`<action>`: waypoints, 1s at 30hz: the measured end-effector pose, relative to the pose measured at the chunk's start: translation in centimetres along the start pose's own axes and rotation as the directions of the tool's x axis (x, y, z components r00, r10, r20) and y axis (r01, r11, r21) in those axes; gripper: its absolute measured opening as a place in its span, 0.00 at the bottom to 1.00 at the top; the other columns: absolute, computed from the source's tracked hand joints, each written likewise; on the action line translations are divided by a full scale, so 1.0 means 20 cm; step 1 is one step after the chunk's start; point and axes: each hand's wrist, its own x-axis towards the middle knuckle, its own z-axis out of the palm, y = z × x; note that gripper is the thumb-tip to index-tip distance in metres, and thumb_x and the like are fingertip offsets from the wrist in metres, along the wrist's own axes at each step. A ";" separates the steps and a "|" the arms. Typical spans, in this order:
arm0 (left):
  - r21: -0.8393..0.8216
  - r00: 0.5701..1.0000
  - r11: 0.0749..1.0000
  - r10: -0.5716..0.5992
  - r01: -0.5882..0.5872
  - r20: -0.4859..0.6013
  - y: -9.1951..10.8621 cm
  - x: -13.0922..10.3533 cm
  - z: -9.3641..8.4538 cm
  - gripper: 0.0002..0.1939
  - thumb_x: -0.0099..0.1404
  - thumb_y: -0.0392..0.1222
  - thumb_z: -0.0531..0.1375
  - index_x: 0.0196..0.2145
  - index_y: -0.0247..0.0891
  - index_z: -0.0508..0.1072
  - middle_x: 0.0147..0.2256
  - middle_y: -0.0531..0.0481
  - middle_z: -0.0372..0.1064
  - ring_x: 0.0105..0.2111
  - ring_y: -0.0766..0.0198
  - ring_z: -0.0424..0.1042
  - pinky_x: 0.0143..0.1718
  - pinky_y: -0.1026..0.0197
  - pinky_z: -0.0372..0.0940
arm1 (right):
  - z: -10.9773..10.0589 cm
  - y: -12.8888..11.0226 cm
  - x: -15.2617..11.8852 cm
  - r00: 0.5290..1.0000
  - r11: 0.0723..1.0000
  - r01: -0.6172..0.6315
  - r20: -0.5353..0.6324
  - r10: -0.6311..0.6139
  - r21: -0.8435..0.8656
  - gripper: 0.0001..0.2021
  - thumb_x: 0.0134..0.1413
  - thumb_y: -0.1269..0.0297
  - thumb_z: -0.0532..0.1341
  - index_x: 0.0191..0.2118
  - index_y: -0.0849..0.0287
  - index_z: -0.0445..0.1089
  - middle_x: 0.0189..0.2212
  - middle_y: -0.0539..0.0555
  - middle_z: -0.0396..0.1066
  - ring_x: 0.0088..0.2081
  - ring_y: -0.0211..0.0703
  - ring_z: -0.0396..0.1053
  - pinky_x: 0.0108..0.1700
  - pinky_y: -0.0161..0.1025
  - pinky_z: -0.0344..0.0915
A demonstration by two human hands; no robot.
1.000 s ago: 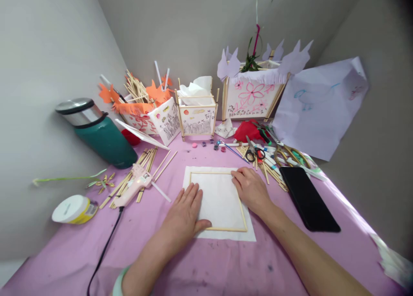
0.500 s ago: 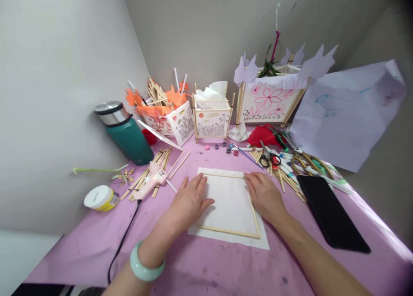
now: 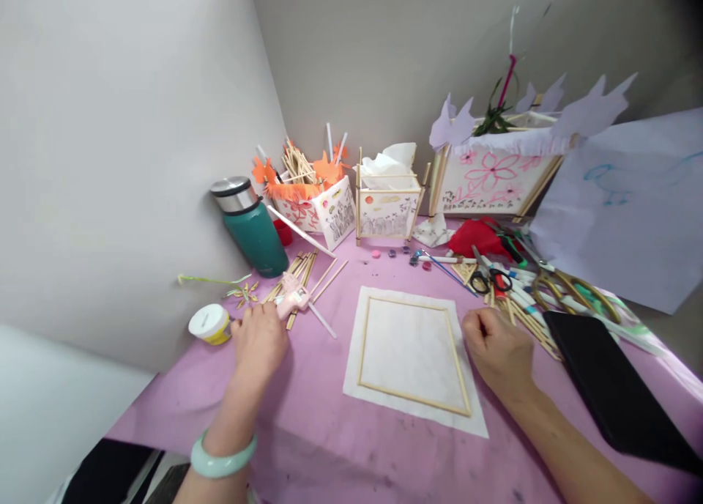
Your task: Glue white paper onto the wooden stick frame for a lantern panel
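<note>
My left hand [image 3: 260,341] is wrapped round the handle end of a pink glue gun [image 3: 293,297], left of centre. On the purple cloth, my right hand [image 3: 496,349] rests in a loose fist just right of the paper; whether anything is inside it is hidden. Between the hands lies a white paper sheet [image 3: 409,354] with a square frame of thin wooden sticks [image 3: 414,399] on it. The gun's nozzle side points toward loose sticks [image 3: 329,280] and a white stick [image 3: 322,319].
A green bottle [image 3: 255,236] and a white-lidded jar [image 3: 211,324] stand at the left. Decorated boxes [image 3: 389,209] line the back. Scissors [image 3: 491,278], markers, sticks and a black phone [image 3: 618,394] lie at the right.
My left hand has left the paper and moved left onto the glue gun. My right hand has come off the frame and curled beside the sheet. The view has shifted left.
</note>
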 end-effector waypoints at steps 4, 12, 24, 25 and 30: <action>-0.030 0.998 0.998 0.050 -0.051 -0.045 -0.03 -0.01 0.00 0.15 0.63 0.35 0.50 0.44 0.32 0.70 0.43 0.34 0.71 0.46 0.43 0.66 0.42 0.45 0.60 | 0.00 -0.01 -0.01 1.000 0.999 0.019 0.018 -0.019 0.027 0.17 0.61 0.65 0.54 0.20 0.57 0.57 0.17 0.47 0.58 0.21 0.36 0.56 0.27 0.37 0.49; -0.537 0.992 0.843 -0.045 -0.025 -0.117 -0.12 -0.10 -0.09 0.16 0.62 0.47 0.54 0.43 0.36 0.72 0.40 0.43 0.73 0.41 0.51 0.70 0.43 0.51 0.64 | -0.05 -0.06 0.03 0.993 0.960 -0.003 0.112 -0.030 0.280 0.07 0.63 0.65 0.53 0.35 0.58 0.67 0.32 0.55 0.71 0.36 0.43 0.68 0.40 0.39 0.61; -0.917 0.912 0.209 0.311 -0.340 -0.267 0.43 -0.51 -0.40 0.09 0.65 0.41 0.55 0.43 0.40 0.68 0.38 0.47 0.69 0.38 0.60 0.67 0.38 0.57 0.64 | -0.40 -0.58 -0.10 0.752 0.500 -0.623 0.638 0.168 0.602 0.09 0.57 0.58 0.58 0.40 0.54 0.71 0.34 0.54 0.73 0.36 0.46 0.70 0.38 0.39 0.67; -0.907 0.892 0.184 0.335 -0.378 -0.303 0.47 -0.53 -0.40 0.09 0.65 0.40 0.55 0.43 0.40 0.67 0.37 0.47 0.69 0.37 0.59 0.67 0.37 0.56 0.63 | -0.42 -0.57 -0.15 0.680 0.428 -0.709 0.704 0.205 0.560 0.12 0.58 0.55 0.57 0.44 0.53 0.71 0.39 0.55 0.74 0.41 0.48 0.71 0.42 0.41 0.68; -0.852 0.818 0.138 0.393 -0.505 -0.420 0.60 -0.61 -0.36 0.13 0.63 0.35 0.55 0.47 0.39 0.65 0.39 0.43 0.69 0.37 0.57 0.67 0.38 0.51 0.63 | -0.49 -0.43 -0.40 0.606 0.387 -0.783 0.737 0.300 0.487 0.20 0.51 0.50 0.61 0.50 0.45 0.71 0.52 0.51 0.69 0.57 0.53 0.62 0.53 0.45 0.66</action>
